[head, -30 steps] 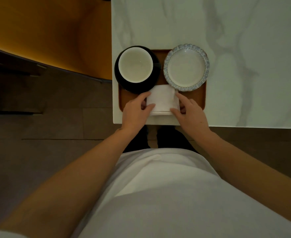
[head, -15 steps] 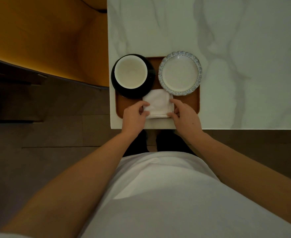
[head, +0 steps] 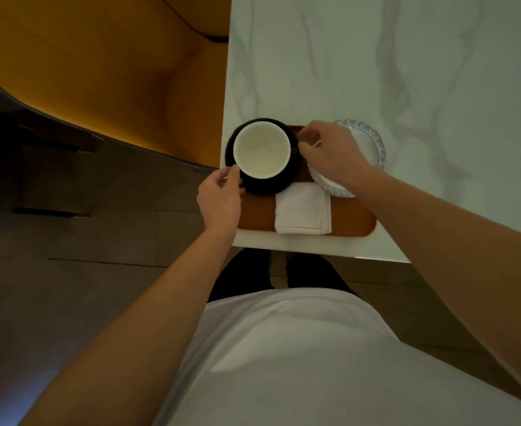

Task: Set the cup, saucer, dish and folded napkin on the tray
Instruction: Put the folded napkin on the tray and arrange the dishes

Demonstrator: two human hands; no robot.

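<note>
A white cup [head: 262,150] stands on a black saucer [head: 268,186] at the left end of the brown tray [head: 351,222]. The folded white napkin [head: 302,210] lies flat on the tray's front middle, with no hand on it. A white dish with a blue scalloped rim [head: 373,142] sits at the tray's right, partly hidden under my right hand [head: 330,152]. That hand's fingers close on the saucer's right rim beside the cup. My left hand [head: 219,201] pinches the saucer's left rim.
The tray sits at the front left corner of a white marble table [head: 376,56]. An orange upholstered seat [head: 99,72] stands to the left of the table. Dark floor lies below the table's edge.
Both hands let go of the napkin and moved up to the saucer, left hand to its left rim, right hand across the dish to its right rim. The napkin stays on the tray.
</note>
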